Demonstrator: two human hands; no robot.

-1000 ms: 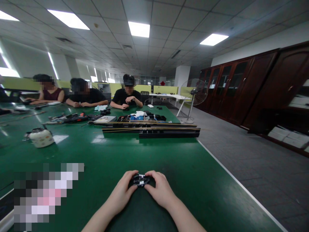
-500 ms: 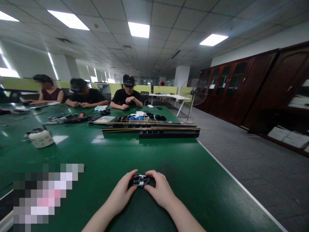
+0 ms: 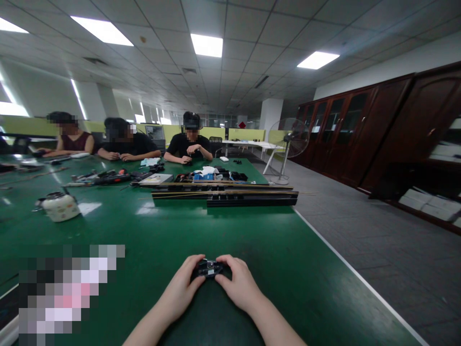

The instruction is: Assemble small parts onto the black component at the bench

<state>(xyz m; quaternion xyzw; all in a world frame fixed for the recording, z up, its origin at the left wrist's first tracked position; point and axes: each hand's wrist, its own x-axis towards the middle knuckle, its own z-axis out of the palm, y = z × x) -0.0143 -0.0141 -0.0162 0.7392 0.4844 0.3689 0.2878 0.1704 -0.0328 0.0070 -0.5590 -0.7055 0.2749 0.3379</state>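
Note:
A small black device point(image 3: 210, 269) with a light patch and fine parts on its upper side is held low in the middle of the view, over the green table point(image 3: 144, 245). My left hand point(image 3: 188, 278) grips its left end between thumb and fingers. Its right end is pinched in the same way by my right hand point(image 3: 234, 278). The fingertips hide both ends of the device, and its finer details are too small to make out.
Beyond my hands lie long black rails point(image 3: 252, 199) with thin rods. A white pot point(image 3: 61, 206) stands at the left, near a pixelated area. Tools, a white box point(image 3: 156, 179) and blue items lie farther back. Three people sit across the table.
The device looks tilted slightly differently between my hands, its light patch showing at a changed angle. Both hands have hardly moved.

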